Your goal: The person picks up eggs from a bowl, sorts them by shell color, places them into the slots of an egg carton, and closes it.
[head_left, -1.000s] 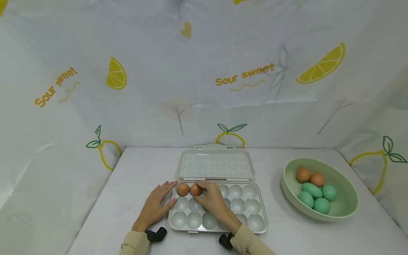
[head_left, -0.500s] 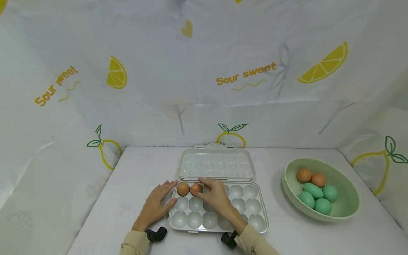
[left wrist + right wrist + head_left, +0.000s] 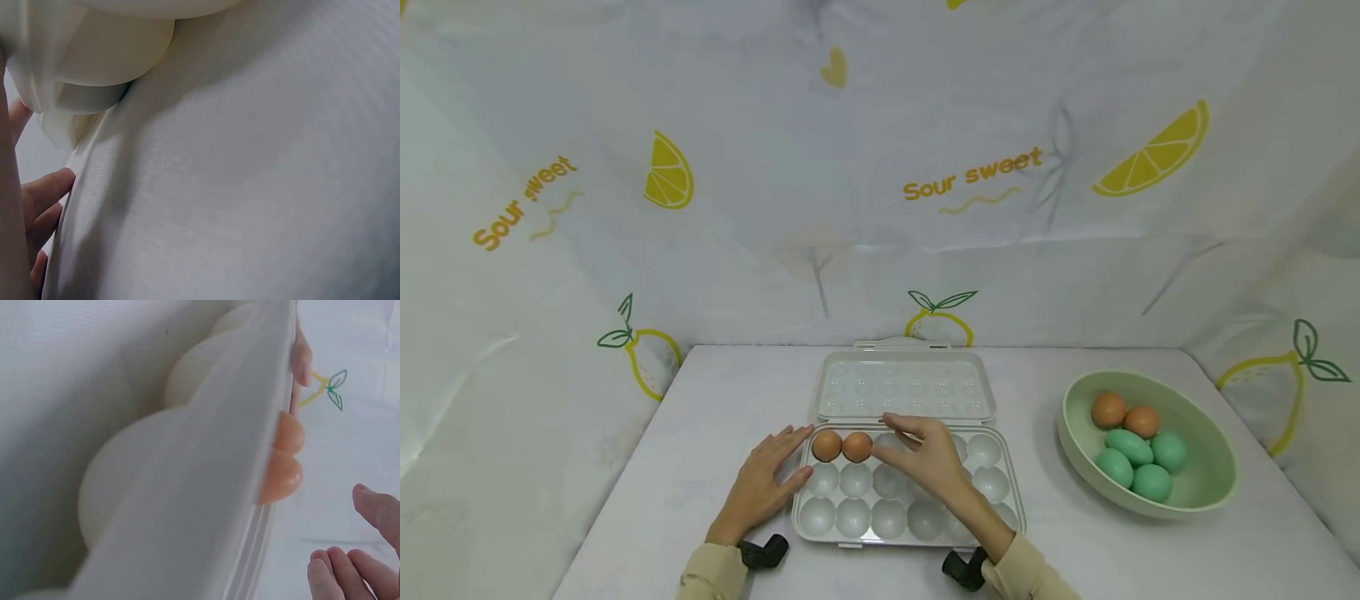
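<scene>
Two brown eggs sit side by side in the back left cups of a white egg tray (image 3: 837, 533): one egg (image 3: 826, 446) in the corner, the other egg (image 3: 857, 447) to its right. My left hand (image 3: 762, 482) rests against the tray's left edge, fingers extended and thumb on the near side. Over the back row hovers my right hand (image 3: 931, 458), fingers and thumb spread apart with nothing between them, just right of the second egg. In the right wrist view a gap shows between that hand's fingertips (image 3: 361, 487) and the eggs.
The tray's clear lid (image 3: 906, 385) lies folded back behind it. On the right stands a green bowl (image 3: 1206, 492) holding two brown eggs (image 3: 1108, 410) and several green eggs (image 3: 1152, 482). A printed cloth (image 3: 760, 167) hangs behind the table.
My right hand has let go of the second brown egg and moved right and up from it. That egg stays in its cup. The left hand holds its place at the tray.
</scene>
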`<state>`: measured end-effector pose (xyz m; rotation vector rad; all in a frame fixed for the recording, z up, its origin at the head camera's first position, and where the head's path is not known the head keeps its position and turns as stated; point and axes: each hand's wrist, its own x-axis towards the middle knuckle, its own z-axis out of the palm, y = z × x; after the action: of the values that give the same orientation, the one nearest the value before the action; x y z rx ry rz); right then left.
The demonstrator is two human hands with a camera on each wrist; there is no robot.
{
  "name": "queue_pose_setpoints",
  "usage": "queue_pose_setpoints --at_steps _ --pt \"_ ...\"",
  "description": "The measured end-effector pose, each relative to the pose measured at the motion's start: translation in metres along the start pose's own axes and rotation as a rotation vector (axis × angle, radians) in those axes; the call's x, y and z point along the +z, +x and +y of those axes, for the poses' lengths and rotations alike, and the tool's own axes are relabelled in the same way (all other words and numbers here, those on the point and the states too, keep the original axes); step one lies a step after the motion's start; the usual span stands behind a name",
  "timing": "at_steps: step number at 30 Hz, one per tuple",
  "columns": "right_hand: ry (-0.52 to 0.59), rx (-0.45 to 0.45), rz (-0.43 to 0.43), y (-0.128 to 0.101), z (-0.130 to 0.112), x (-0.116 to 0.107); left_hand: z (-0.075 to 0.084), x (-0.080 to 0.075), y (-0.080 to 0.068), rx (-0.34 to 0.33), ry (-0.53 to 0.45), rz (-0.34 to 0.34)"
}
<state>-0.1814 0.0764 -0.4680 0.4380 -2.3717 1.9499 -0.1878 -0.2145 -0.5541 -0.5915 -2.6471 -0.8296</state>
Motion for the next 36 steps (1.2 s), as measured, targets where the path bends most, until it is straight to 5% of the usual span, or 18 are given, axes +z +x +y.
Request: queue_pose_setpoints --at_steps 12,36 --pt "-0.096 -0.066 0.08 0.004 -0.01 -0.042 -0.001 0.001 -0.002 -0.011 0.0 -0.008" --pt "-0.316 0.001 0.299 0.007 -0.012 -0.137 0.0 0.001 -0.001 -0.044 0.003 -0.031"
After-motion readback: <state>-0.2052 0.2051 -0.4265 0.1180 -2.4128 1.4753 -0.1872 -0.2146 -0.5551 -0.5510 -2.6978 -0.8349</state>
